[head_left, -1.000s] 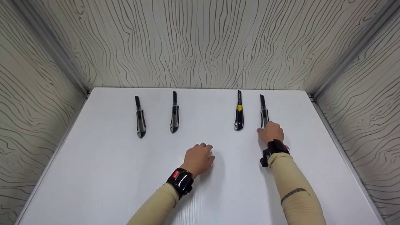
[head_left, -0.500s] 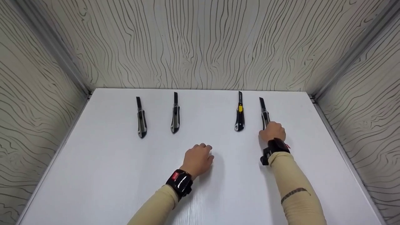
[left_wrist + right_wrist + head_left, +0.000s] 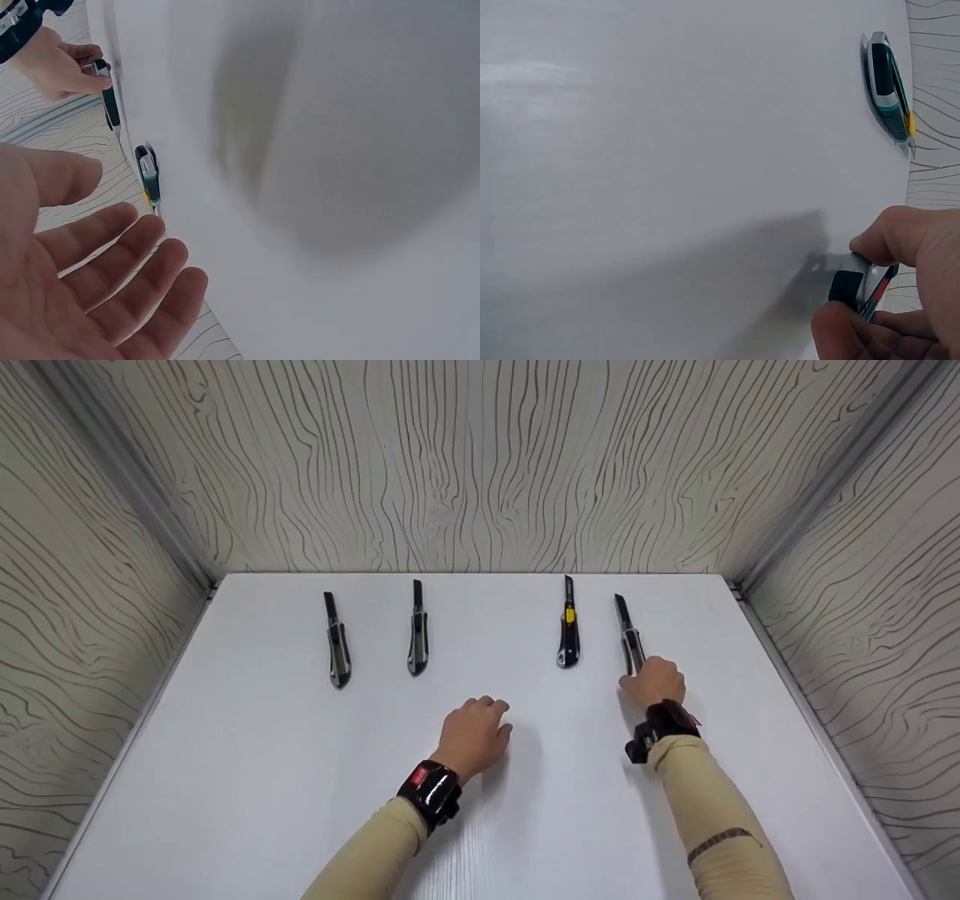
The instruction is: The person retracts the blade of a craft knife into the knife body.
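Note:
My right hand (image 3: 656,684) pinches the handle end of a grey-and-black utility knife (image 3: 631,641), the rightmost one, its dark blade pointing to the far side. In the right wrist view, thumb and fingers sit on either side of this knife's butt (image 3: 847,285). My left hand (image 3: 474,735) hovers over the middle of the white table, palm down and holding nothing; the left wrist view shows its fingers (image 3: 157,300) spread and relaxed. Left of the gripped knife lies a black utility knife with a yellow slider (image 3: 569,630).
Two more grey-and-black utility knives, one at far left (image 3: 339,649) and one beside it (image 3: 418,637), lie with blades toward the back. The white table (image 3: 262,795) is bounded by wood-patterned panels (image 3: 465,465) at the back and both sides.
The right hand has shifted the rightmost knife slightly toward the near side, and its blade now leans more to the left. The left hand stays nearly in place.

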The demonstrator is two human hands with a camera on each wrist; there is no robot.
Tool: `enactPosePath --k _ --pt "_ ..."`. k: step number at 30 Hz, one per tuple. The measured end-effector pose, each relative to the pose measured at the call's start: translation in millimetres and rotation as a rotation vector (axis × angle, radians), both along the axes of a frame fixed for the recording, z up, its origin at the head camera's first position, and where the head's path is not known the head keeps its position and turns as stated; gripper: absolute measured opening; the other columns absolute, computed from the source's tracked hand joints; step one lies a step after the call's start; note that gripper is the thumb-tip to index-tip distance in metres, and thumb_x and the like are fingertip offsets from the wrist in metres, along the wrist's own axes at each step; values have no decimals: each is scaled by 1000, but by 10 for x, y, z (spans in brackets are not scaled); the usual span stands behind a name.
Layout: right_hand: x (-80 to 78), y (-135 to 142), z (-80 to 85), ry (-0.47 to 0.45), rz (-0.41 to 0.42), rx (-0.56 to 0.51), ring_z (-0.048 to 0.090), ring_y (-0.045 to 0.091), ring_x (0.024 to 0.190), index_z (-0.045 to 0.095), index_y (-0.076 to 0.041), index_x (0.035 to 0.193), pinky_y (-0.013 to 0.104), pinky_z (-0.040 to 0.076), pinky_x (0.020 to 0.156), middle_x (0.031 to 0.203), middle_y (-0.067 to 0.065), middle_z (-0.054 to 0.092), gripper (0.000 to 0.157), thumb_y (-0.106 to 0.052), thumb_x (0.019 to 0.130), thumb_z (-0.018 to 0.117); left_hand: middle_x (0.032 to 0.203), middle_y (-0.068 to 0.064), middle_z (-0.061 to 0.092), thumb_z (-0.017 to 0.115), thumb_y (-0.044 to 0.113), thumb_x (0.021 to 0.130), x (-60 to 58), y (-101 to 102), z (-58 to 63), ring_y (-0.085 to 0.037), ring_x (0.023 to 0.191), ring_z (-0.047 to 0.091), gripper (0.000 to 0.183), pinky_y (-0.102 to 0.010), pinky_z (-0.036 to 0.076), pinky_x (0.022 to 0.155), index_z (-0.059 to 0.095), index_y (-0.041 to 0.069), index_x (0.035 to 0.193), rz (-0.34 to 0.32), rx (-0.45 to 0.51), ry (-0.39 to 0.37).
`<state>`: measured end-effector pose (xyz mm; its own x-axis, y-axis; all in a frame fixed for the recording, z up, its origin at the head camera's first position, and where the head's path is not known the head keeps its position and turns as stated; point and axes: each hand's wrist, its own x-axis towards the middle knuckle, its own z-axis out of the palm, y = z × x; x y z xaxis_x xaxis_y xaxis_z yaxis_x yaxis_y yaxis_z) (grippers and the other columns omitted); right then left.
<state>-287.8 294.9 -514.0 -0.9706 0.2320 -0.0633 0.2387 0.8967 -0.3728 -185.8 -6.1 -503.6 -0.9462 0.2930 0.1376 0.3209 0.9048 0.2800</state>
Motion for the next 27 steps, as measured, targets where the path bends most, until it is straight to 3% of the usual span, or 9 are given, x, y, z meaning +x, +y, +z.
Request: enactPosePath --k 7,16,22,27 --pt "253 -72 84 89 28 -20 55 28 60 56 -1 75 35 42 50 67 12 58 23 -22 80 65 108 -5 71 62 29 94 22 97 55 -22 93 68 28 -36 58 70 69 13 116 -24 20 -4" --pt "529 -552 173 187 159 -57 58 24 58 63 1 93 29 40 47 73 13 64 25 -20 81 66 106 -4 73 60 28 95 60 199 140 -21 92 69 28 -37 58 72 68 14 118 -25 133 -60" --pt "705 -904 242 228 263 -92 57 20 59 65 -1 100 28 41 49 75 9 65 27 -21 82 69 100 -2 75 55 27 96 35 234 134 -20 87 70 30 -35 56 70 66 13 121 36 286 -161" --pt "840 -1153 282 270 346 -111 55 18 60 65 -4 97 28 41 51 74 7 64 24 -22 81 72 106 -7 74 51 31 99 -13 190 119 -21 91 70 35 -36 55 76 64 10 125 97 452 -261"
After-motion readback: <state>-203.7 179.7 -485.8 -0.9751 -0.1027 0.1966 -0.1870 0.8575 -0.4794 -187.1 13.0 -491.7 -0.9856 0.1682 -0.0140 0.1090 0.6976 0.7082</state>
